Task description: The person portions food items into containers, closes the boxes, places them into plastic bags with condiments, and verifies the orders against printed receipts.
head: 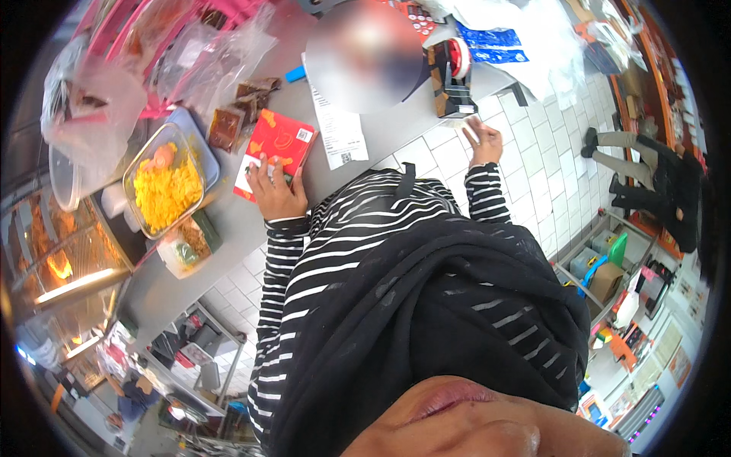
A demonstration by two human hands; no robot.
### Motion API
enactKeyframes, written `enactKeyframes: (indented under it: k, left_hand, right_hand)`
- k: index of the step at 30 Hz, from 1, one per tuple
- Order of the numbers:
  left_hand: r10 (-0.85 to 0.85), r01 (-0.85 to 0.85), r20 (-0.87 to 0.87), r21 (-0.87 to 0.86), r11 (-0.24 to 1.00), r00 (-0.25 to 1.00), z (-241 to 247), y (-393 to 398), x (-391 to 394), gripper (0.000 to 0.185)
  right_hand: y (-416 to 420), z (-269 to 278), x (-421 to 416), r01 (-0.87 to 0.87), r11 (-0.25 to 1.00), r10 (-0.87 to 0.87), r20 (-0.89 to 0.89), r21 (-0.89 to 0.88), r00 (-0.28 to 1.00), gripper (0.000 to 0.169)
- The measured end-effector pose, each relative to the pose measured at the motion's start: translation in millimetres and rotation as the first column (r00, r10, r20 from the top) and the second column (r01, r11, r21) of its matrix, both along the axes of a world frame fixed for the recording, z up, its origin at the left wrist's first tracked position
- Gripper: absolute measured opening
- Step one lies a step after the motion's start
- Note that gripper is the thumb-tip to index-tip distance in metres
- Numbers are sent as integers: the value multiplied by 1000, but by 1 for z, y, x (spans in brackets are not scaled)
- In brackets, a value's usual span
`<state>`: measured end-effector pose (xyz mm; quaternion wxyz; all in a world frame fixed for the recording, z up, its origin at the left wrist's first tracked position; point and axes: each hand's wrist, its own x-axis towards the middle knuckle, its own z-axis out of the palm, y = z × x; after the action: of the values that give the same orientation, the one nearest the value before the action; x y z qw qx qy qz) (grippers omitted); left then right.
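My left hand (277,191) lies over the near end of a red and white printed cardboard box (282,137) on the grey counter. Its fingers spread across the top, with the thumb along the right edge. At the counter's edge, my right hand (485,143) has its fingertips close to the front of a black tape dispenser (452,80). A pale, see-through bit shows by those fingertips; whether they pinch it is too small to tell. A long printed paper slip (337,128) lies between the hands, partly covered by a blurred round patch.
On the left are a clear tub of yellow rice (165,197) with an orange scoop, sauce packets (225,128), plastic bags (211,57) and a pink basket (114,34). White bags (542,45) hang at the right edge. People (651,165) stand farther off on the right.
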<state>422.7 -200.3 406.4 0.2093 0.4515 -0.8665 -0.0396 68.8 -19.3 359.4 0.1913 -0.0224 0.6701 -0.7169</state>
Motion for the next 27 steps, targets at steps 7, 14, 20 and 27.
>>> enactKeyframes:
  k: [7, 14, 20, 27]
  left_hand:
    - [20, -17, -73, 46, 999, 997, -3, 0, 4, 56]
    - [-66, 97, -296, 94, 991, 953, -5, 0, 14, 68]
    - [-78, 79, -14, 60, 995, 997, -3, -4, 23, 54]
    - [-123, 232, -337, 306, 923, 933, 16, -23, 57, 59]
  right_hand:
    - [-67, 102, 99, -683, 730, 683, 11, 28, 731, 21]
    - [-163, 51, 184, -962, 273, 841, 488, -11, 233, 32]
    - [-174, 38, 183, -870, 26, 969, 201, 492, 143, 45]
    - [-181, 24, 162, -471, 144, 880, -330, 870, -342, 41]
